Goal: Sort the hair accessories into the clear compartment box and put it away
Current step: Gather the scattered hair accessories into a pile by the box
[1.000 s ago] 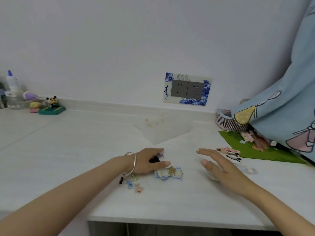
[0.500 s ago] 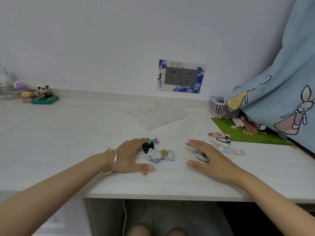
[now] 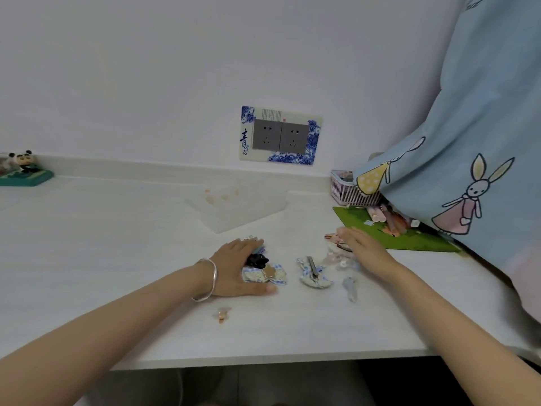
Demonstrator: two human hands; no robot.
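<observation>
Presently both hands lie flat and open on the white surface (image 3: pixel 102 244), neither grip closed on anything. The left hand (image 3: pixel 237 269), with a silver bangle (image 3: pixel 208 279) at its wrist, has its fingers spread over a small heap of hair accessories: a black clip (image 3: pixel 257 260) sits just beside the palm, and a blue-and-white fabric bow (image 3: pixel 268 274) with a tan centre lies between thumb and forefinger, touching the hand. The right hand (image 3: pixel 363 249) rests palm down with fingers extended over a pink clip (image 3: pixel 332 237) and other pale pieces, too blurred to identify. Between the hands lies a second fabric bow (image 3: pixel 314 275), turned over with its metal clip showing. A pale blue clip (image 3: pixel 350 287) lies just right of it, and a small peach clip (image 3: pixel 222 314) lies apart, nearer the front edge. Behind the heap stands the clear compartment box (image 3: pixel 240 208), well apart from both hands; a few orange specks show in its rear-left part, contents otherwise unclear. At right, a green mat (image 3: pixel 360 222) carries pink items, with a pink slatted basket (image 3: pixel 344 190) behind it, partly hidden by a blue rabbit-print cloth (image 3: pixel 474 142). A double socket (image 3: pixel 280 136) is on the wall; a panda figurine (image 3: pixel 25 168) stands far left.
</observation>
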